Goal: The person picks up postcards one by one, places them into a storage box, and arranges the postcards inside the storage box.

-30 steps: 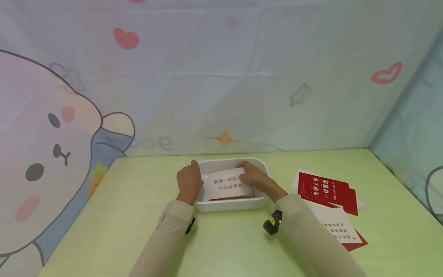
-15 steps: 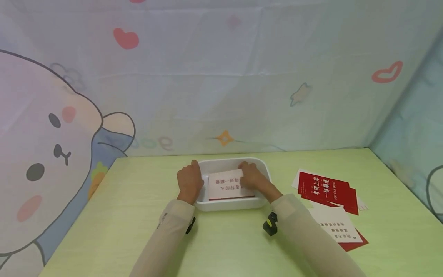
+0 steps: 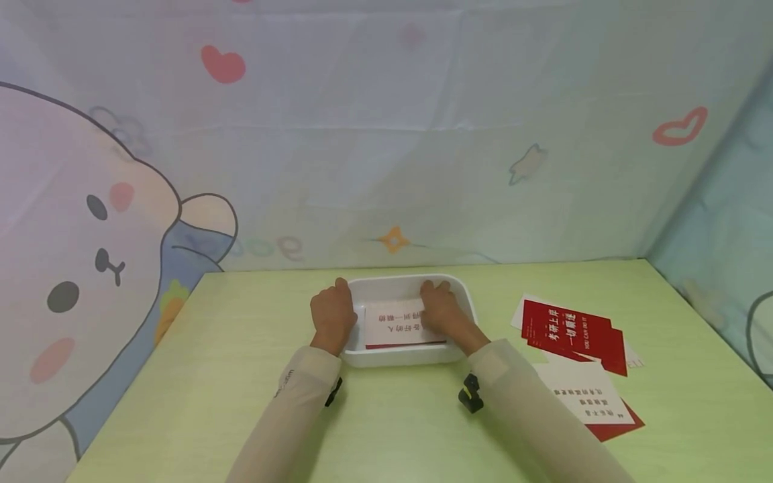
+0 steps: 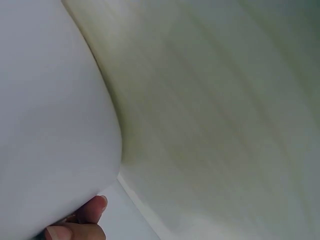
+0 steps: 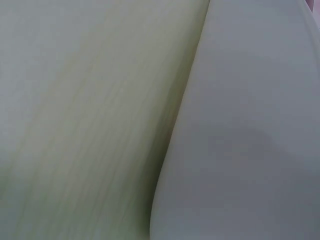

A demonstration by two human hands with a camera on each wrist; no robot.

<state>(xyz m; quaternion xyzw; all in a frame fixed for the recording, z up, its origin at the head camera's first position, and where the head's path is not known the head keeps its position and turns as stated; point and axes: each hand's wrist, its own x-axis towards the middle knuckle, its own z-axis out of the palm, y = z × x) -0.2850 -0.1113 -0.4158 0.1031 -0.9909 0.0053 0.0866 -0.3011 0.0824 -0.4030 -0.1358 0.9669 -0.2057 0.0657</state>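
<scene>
A white rectangular plastic tub (image 3: 398, 359) stands at the middle back of the table. My left hand (image 3: 333, 315) grips its left end; in the left wrist view the fingertips (image 4: 93, 210) show close together at its edge. Inside lies a stack of cards (image 3: 392, 325), a cream printed one on top with a red edge under it. Over the stack's right end is my right hand (image 3: 445, 312), knuckles up and fingers bent down into the tub. Its fingertips are hidden, so I cannot tell whether they pinch the cards. The right wrist view shows mainly the tub's outer wall (image 5: 240, 125).
To the right of the tub, red cards (image 3: 564, 329) with white lettering lie overlapping on the light green table (image 3: 398, 422). Nearer me is a cream printed card (image 3: 586, 396) over another red one, partly beside my right sleeve (image 3: 531, 402). A printed cloth (image 3: 338, 134) hangs behind.
The top card, slightly askew a second ago, now lies flatter and straighter over the stack in the tub. My right hand has settled more upright over the right end; the left hand stays put.
</scene>
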